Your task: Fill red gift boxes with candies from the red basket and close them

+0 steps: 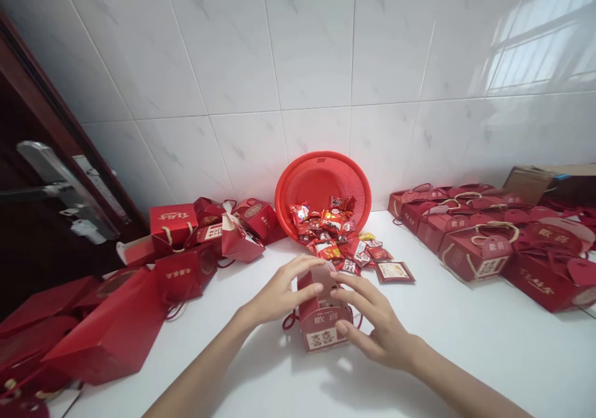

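A small red gift box with a white label and a red cord stands upright on the white table in front of me, its top open. My left hand grips its left side, thumb over the edge and fingers along the back. On the right, my right hand holds the box between the thumb at the front and the fingers at the rim. Just behind lie red-wrapped candies, spilling from a tipped red plastic basket. A flat brown packet rests beside them.
Several red boxes are heaped at the left, some open or tipped. Rows of closed red boxes with cord handles stand at the right, before a cardboard carton. A tiled wall bounds the table; a dark door is at left.
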Motion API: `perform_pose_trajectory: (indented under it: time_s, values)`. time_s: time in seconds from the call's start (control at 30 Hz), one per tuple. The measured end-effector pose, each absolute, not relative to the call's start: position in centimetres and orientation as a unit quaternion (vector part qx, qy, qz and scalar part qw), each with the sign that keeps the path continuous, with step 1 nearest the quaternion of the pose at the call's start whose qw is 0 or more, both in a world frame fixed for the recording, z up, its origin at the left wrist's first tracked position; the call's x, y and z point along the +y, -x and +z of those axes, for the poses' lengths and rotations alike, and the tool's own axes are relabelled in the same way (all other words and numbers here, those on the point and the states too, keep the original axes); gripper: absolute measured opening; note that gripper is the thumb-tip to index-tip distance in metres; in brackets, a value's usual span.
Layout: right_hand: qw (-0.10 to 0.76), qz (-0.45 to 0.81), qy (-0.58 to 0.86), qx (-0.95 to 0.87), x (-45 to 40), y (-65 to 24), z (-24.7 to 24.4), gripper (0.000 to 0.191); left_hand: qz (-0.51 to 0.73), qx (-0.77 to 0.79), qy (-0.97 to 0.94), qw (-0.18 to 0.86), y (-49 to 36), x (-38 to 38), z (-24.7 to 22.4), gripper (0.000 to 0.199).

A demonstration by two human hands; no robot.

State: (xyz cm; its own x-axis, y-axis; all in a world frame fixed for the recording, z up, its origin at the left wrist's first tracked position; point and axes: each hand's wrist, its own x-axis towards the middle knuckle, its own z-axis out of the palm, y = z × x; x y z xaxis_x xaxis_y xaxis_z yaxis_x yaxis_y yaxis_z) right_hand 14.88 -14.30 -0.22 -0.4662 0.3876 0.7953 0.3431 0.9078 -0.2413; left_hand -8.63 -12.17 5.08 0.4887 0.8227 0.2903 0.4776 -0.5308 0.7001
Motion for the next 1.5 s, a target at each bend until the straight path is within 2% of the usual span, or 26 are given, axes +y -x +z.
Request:
perform_pose_trajectory:
  time_s: [0.1,0.23,0.37,0.47,0.6,0.8,0.97,1.3,1.5]
  values:
    - [0.463,0.009,0.23,-0.856,-14.4,-14.5,-0.6,0.037,0.333,0.407,-0.815,0.245,7.5,-12.4,4.1,0.052]
    - [0.461,-0.03,0.246,-0.852,-14.4,-14.0,-1.1,0.038,0.367,0.434,-0.783,0.253,7.0,-12.7,2.8,0.07]
    - [0.465,-0.029,0.246,-0.85,-14.1,-13.5,-1.1,0.033,0.416,0.454,-0.748,0.247,6.9,-13.0,1.5,0.076]
    - [0.46,0.014,0.246,-0.853,-14.1,-13.3,-0.7,0.022,0.445,0.467,-0.727,0.236,6.8,-13.3,0.8,0.076]
    - [0.448,0.084,0.244,-0.856,-14.4,-13.3,-0.4,0.011,0.462,0.494,-0.698,0.234,6.5,-13.8,0.5,0.073]
    - [0.432,0.121,0.224,-0.865,-14.5,-13.6,-0.6,0.028,0.493,0.513,-0.66,0.242,6.3,-14.1,-0.2,0.056]
    - [0.434,0.149,0.226,-0.859,-14.3,-13.8,-1.1,0.033,0.511,0.521,-0.638,0.246,6.1,-14.5,-0.3,0.036]
    - [0.46,0.225,0.259,-0.819,-14.3,-13.4,-1.5,0.024,0.487,0.482,-0.676,0.273,6.2,-14.4,0.3,0.014]
    - [0.488,0.224,0.3,-0.788,-14.3,-13.0,-1.7,0.03,0.463,0.449,-0.704,0.297,7.0,-14.7,0.8,0.025]
